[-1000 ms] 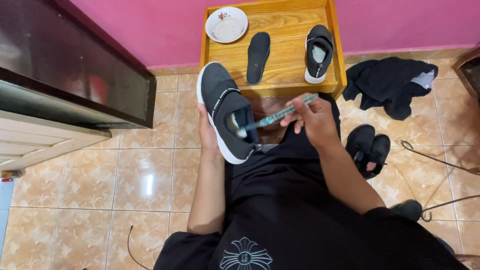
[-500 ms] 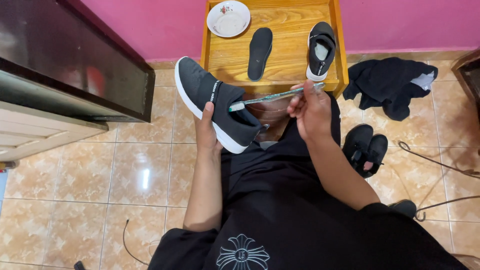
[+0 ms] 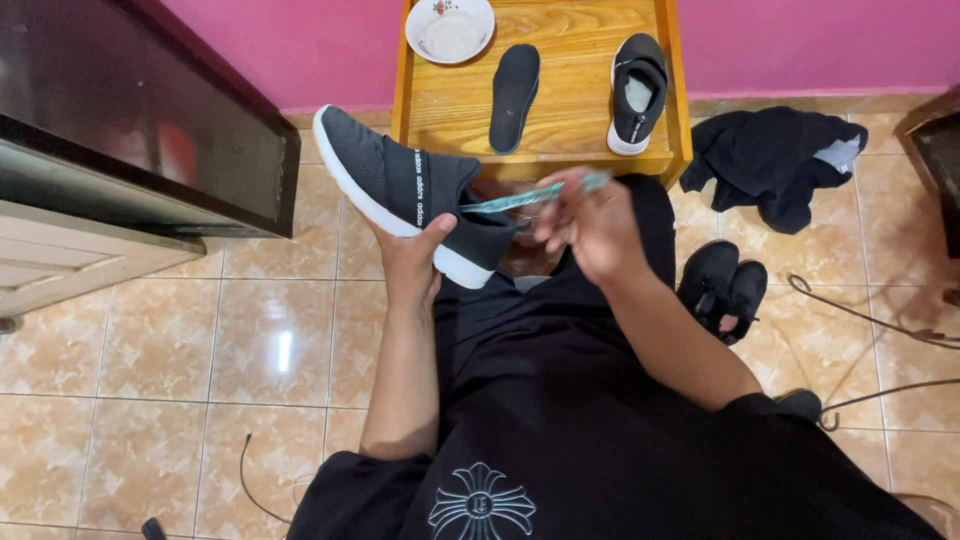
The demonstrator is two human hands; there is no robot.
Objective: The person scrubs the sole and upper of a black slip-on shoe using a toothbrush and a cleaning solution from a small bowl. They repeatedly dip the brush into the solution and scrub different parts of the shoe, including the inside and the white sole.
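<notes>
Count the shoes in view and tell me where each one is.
4. One shoe is held in the left hand; one shoe on the wooden table; a pair of shoes lies on the tiled floor at right. Others may be hidden behind the body.

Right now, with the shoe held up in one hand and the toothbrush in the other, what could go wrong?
1. The left hand grips the shoe only near its heel, toe hanging out over the tiled floor; it could slip and drop.
2. The right hand holds the toothbrush by its far end; pressure at the shoe opening may twist it loose.
</notes>
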